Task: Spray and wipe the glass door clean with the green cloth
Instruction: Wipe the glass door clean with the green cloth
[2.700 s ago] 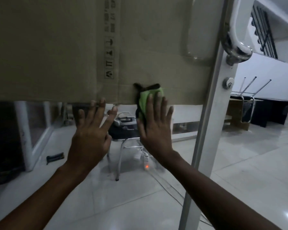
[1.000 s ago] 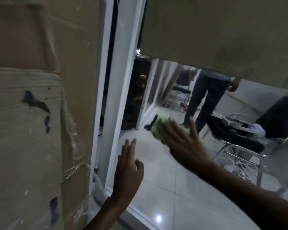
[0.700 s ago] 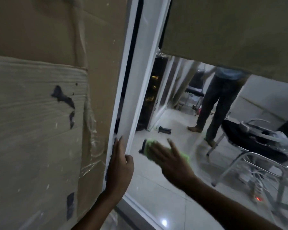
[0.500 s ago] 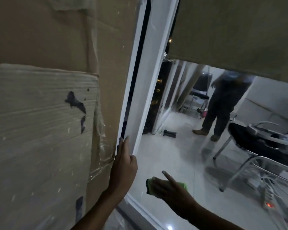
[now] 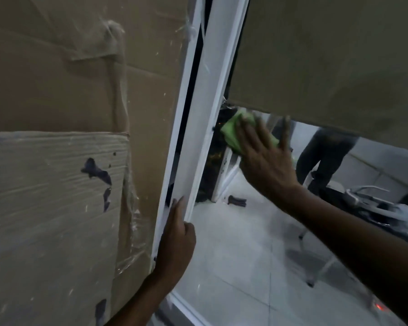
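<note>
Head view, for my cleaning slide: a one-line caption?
Right hand presses the green cloth flat on the glass door while the left hand steadies its white frame.

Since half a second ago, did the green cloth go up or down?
Yes, up. The green cloth was low on the glass, beside the left hand; now it sits just beneath the cardboard's bottom edge, near the white frame.
</note>
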Tool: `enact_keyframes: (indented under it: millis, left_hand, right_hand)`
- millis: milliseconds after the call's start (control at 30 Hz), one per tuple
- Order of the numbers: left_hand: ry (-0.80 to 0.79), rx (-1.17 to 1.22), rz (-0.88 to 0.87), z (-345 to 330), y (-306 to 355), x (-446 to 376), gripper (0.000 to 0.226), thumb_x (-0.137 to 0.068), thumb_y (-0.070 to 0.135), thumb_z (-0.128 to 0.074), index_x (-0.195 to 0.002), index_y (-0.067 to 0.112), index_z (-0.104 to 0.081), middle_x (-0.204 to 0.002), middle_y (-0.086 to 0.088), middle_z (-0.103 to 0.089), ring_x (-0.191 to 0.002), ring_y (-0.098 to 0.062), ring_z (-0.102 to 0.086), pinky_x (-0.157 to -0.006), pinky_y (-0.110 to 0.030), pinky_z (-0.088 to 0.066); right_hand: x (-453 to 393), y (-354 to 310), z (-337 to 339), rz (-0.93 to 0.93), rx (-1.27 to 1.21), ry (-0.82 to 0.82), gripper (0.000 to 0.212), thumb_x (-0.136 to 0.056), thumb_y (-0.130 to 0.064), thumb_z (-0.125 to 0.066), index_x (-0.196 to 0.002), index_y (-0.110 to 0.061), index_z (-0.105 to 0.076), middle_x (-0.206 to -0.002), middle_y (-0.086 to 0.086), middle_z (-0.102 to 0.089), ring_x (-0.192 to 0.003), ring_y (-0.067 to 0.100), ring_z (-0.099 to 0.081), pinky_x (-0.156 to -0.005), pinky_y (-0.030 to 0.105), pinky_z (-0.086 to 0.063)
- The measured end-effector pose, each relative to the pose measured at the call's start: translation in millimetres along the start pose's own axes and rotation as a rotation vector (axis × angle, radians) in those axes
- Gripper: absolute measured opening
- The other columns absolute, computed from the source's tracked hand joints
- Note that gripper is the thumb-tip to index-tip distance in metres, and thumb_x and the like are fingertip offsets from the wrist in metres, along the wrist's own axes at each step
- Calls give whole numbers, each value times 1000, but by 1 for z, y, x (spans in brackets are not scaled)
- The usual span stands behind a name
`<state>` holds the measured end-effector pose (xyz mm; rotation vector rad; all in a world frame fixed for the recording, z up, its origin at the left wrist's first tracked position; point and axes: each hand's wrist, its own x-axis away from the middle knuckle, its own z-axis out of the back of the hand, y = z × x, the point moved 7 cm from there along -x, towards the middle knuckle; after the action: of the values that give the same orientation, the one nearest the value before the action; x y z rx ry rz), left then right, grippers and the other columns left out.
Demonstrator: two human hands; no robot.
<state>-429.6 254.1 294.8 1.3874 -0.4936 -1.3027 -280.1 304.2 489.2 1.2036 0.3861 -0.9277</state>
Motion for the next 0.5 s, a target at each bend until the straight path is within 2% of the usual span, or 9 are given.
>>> enact_keyframes:
  millis: [33,67,100,167,233,300,367,433,500]
  left_hand:
    - [-2,11,1,-3,4,-1,60,-99,0,-42,-153,25,-30,-163,5,-25,-148,-12,-28,-111,-12,-32]
    - [-9,21,4,-6,9,-3,61,-99,0,-41,-153,26,-30,-162,6,-26,-148,-12,-29,-110,-9,-32]
    - [-18,38,1,-9,15,-4,61,-99,0,-40,-153,27,-29,-162,7,-27,-148,-10,-28,-103,1,-29]
    - [-37,41,-8,-13,20,-5,62,-100,0,-40,-154,29,-28,-162,8,-26,-147,-7,-26,-88,11,-23]
    - [-63,29,-37,-15,25,-4,62,-100,2,-41,-154,29,-28,-163,7,-25,-146,-6,-28,-86,11,-22]
    - [-113,12,-78,-19,31,-1,61,-100,4,-41,-155,28,-27,-164,6,-23,-137,-2,-36,-89,5,-26]
    - [-156,-12,-117,-24,39,3,60,-100,5,-42,-154,29,-29,-164,7,-20,-118,2,-44,-86,-11,-38]
    - [-174,-37,-144,-32,49,8,60,-100,6,-44,-153,32,-31,-165,9,-18,-107,7,-49,-82,-27,-52]
    - [-182,-53,-196,-46,66,12,60,-99,6,-45,-151,34,-33,-165,11,-15,-116,1,-53,-77,-26,-54]
  right_hand:
    - [-5,16,10,-75,8,9,71,-103,-31,-36,-163,-12,-2,-170,11,6,-157,32,5,-117,69,13]
    - [-2,24,15,-128,-7,18,73,-103,-30,-38,-163,-11,0,-170,11,9,-157,31,7,-118,70,9]
    - [6,24,17,-135,-11,28,75,-102,-27,-41,-162,-10,1,-170,12,9,-157,30,7,-119,70,7]
    - [43,-5,1,-21,1,-2,80,-97,-17,-49,-162,-9,-3,-170,14,6,-157,32,4,-120,68,8]
    - [99,-41,-23,186,-2,-53,83,-89,-10,-56,-162,-9,-16,-169,15,-6,-157,32,-6,-122,66,4]
    - [163,-63,-39,376,28,-136,83,-81,-8,-57,-159,-10,-29,-168,11,-18,-156,29,-18,-124,63,1]
    - [213,-61,-41,474,85,-225,82,-78,-12,-56,-157,-10,-34,-167,8,-25,-154,27,-24,-125,59,-1]
    - [235,-38,-29,454,102,-239,87,-74,-12,-57,-158,-10,-33,-168,6,-24,-155,26,-24,-126,58,-1]
    - [221,5,-6,283,80,-164,87,-74,-9,-57,-158,-13,-34,-168,6,-25,-155,26,-22,-125,60,0]
